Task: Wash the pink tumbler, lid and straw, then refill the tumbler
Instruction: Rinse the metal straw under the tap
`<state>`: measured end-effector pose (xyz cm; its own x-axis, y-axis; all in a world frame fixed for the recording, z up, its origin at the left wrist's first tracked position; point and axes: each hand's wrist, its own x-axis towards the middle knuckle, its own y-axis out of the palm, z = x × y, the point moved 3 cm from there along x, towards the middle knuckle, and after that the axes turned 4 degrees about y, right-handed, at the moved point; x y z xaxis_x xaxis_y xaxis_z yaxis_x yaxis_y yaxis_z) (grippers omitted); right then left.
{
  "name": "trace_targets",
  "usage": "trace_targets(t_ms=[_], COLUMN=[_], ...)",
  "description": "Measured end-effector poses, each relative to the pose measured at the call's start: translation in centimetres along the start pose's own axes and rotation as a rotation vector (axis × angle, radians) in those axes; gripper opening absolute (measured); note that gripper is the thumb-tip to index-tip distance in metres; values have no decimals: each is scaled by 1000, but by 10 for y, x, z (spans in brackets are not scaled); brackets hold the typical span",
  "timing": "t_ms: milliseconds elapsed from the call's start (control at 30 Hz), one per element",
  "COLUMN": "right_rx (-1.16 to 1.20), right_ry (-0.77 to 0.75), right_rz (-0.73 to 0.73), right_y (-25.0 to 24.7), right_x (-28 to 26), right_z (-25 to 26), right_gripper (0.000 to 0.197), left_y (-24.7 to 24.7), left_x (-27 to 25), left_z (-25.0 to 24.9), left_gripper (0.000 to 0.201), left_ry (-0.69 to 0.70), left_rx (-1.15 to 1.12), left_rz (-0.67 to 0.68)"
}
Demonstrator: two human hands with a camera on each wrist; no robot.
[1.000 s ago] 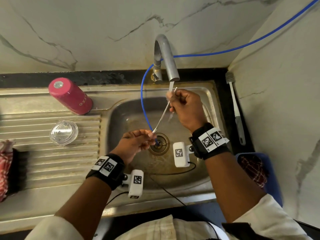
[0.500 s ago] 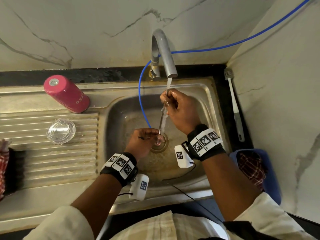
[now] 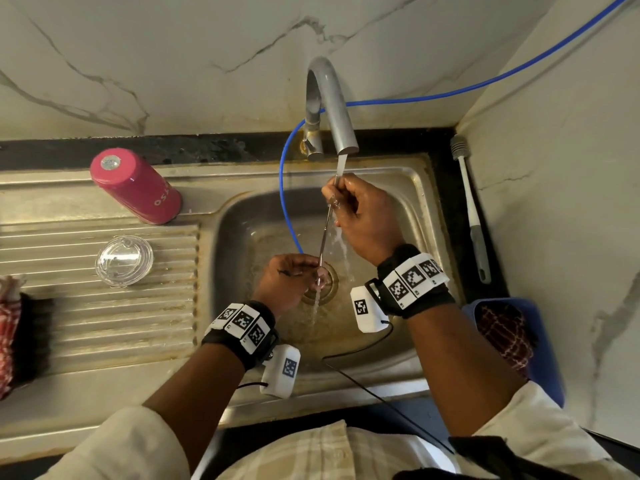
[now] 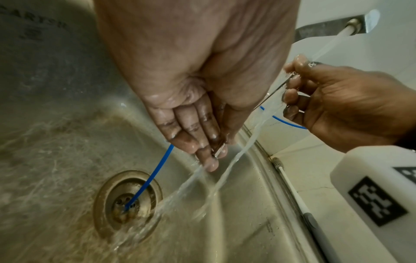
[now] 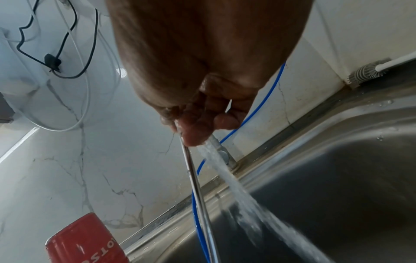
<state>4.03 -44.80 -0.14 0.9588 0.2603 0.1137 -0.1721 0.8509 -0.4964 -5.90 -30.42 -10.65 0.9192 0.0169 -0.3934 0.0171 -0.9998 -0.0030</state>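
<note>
A thin metal straw (image 3: 325, 233) stands nearly upright over the sink basin (image 3: 415, 209). My right hand (image 3: 349, 199) pinches its top end right under the running tap (image 3: 332, 109), and water falls onto the fingers. My left hand (image 3: 294, 275) pinches the straw's lower end above the drain (image 3: 327, 289); a thin stream runs out of that end (image 4: 219, 151). In the right wrist view the straw (image 5: 198, 186) runs down beside the water stream. The pink tumbler (image 3: 136, 187) stands upside down at the sink's back left. The clear lid (image 3: 124, 260) lies on the ribbed drainboard (image 3: 104, 323).
A blue hose (image 3: 287, 202) curves from the wall into the drain. A white bottle brush (image 3: 471, 209) lies on the black counter at right, above a blue bin (image 3: 540, 341) holding a checked cloth. A red cloth (image 3: 7, 327) lies at the far left edge.
The straw has swung from slanted to nearly upright. My right hand rose closer to the spout, and my left hand moved right, over the drain.
</note>
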Motion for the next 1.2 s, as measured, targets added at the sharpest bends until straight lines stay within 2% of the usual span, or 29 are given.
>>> trace_targets(t_ms=[233, 600, 733, 767, 867, 933, 1067, 1133, 1200], right_rx=[19, 72, 121, 109, 126, 244, 435, 503, 540], right_ry=[11, 46, 200, 249, 352, 442, 533, 545, 552], right_rz=[7, 46, -50, -21, 192, 233, 80, 9, 72], right_y=[0, -1, -2, 2, 29, 31, 7, 13, 27], right_x=[1, 0, 4, 3, -8, -6, 17, 15, 6], right_z=[-4, -5, -14, -16, -18, -20, -22, -13, -6], right_gripper=[17, 19, 24, 25, 27, 26, 20, 22, 25], left_y=[1, 0, 5, 4, -2, -7, -8, -9, -16], left_x=[0, -1, 2, 4, 11, 11, 10, 13, 16], left_z=[-2, -6, -18, -25, -47, -59, -84, -93, -90], left_gripper=[13, 9, 17, 20, 24, 23, 23, 23, 23], left_ry=[-1, 1, 95, 140, 305, 365, 479, 517, 539], left_rx=[-11, -10, 134, 191, 323, 369, 451, 491, 519], left_rz=[-7, 9, 2, -33, -108, -128, -131, -136, -128])
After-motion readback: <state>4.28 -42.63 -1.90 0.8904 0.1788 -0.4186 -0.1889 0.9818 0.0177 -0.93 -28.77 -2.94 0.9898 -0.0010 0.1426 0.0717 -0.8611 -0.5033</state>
